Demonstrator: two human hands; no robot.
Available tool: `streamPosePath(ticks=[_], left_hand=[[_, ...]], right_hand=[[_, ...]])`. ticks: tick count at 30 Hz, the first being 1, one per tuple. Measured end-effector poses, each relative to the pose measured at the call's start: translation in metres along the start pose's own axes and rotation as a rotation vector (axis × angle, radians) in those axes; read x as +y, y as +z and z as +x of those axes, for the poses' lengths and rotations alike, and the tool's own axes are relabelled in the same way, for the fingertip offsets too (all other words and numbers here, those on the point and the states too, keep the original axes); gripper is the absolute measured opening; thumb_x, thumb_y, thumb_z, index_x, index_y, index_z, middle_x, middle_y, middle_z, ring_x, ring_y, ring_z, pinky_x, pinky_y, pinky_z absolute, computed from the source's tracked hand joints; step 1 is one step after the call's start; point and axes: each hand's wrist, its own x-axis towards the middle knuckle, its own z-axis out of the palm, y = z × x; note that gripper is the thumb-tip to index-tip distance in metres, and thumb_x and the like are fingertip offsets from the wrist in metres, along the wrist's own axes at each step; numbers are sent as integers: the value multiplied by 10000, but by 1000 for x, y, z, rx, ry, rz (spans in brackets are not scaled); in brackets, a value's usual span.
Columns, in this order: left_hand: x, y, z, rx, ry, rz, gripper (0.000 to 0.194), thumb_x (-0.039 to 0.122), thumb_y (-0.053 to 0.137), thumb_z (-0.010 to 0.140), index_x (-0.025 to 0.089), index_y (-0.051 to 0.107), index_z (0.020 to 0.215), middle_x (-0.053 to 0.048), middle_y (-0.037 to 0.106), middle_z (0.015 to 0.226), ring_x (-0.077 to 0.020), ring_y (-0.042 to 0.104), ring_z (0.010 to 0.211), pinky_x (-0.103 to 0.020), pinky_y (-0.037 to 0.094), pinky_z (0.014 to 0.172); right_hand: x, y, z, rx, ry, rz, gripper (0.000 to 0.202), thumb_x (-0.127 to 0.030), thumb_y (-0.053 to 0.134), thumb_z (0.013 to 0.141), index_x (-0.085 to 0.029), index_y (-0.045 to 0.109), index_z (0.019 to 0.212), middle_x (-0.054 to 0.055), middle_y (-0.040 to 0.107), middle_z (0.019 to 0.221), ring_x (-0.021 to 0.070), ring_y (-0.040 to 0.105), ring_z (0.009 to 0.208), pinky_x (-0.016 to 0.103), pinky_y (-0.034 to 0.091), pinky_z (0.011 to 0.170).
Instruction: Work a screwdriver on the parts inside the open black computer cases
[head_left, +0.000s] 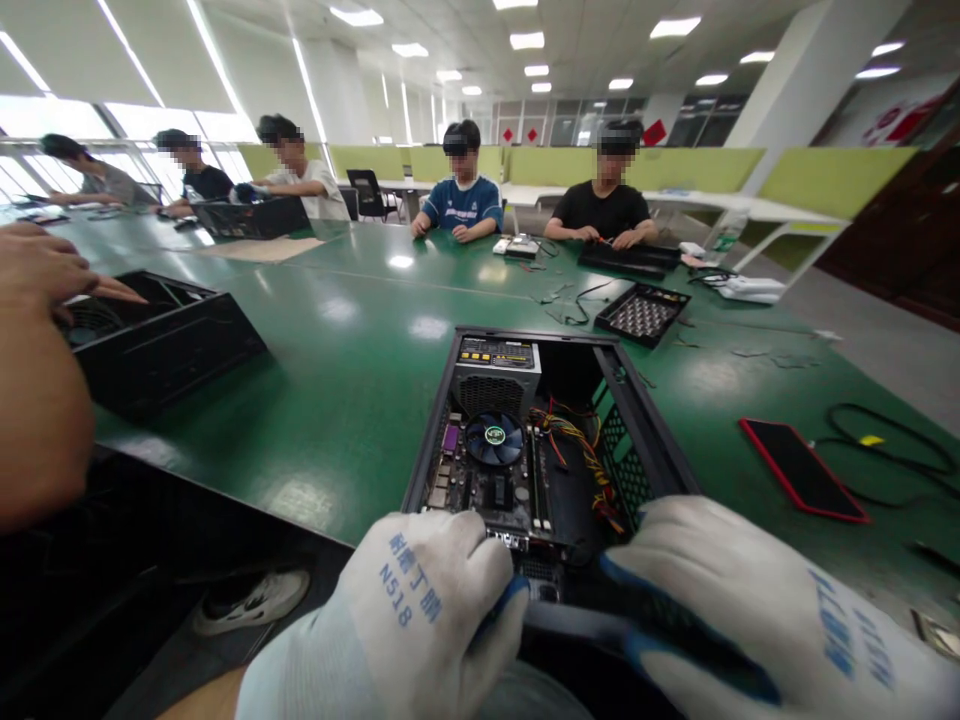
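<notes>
An open black computer case lies in front of me on the table edge. Inside sit a power supply, a round cooling fan, a motherboard and a bundle of red, yellow and black wires. My left hand, in a white glove with blue print, is closed at the case's near side, thumb against curled fingers; their tips are hidden. At the near right corner, my gloved right hand has its fingers over the rim and its thumb below, gripping the case.
A co-worker's bare arm reaches into another case at left. Right of my case lie a red-edged black panel and a black cable. Behind it is a black tray of screws. Several people sit across the green table.
</notes>
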Motion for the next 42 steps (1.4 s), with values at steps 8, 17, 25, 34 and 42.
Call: streamPosePath(ticks=[8,17,25,34,42], left_hand=[[1,-4,1,-50,-41,-11,183,290,528,998,254,537,819,-5,642,798,-203,607,659,-346,391,582],[2,-1,-2,-49,-76,-2,207,315,534,1000,258,528,801,1,623,775,-194,558,630,-345,356,567],[3,-2,1,-32,-59,6,209,301,532,994,250,549,791,-10,630,764,-207,610,646,-357,385,578],[3,-2,-1,-19,-60,-10,201,300,530,995,259,537,798,-2,619,767,-204,573,619,-361,332,544],[4,-1,2,0,-61,53,212,305,539,982,266,548,774,-2,618,732,-228,616,602,-375,342,535]], right_hand=[[35,42,106,-474,-59,-356,296,-438,663,995,-175,746,1103,141,743,1086,326,682,1021,466,495,893],[29,84,152,-704,-118,-481,221,-213,597,993,-154,772,1115,152,781,1149,311,722,1080,412,505,875],[41,73,154,-719,-103,-440,226,-259,681,912,-182,772,1103,135,799,1105,292,745,1053,369,512,836],[56,31,129,-678,68,-473,206,-277,643,901,-186,805,991,122,811,998,281,757,951,358,494,797],[93,38,138,-646,186,-612,237,-233,630,913,-133,808,1033,175,808,1037,330,750,1033,403,484,841]])
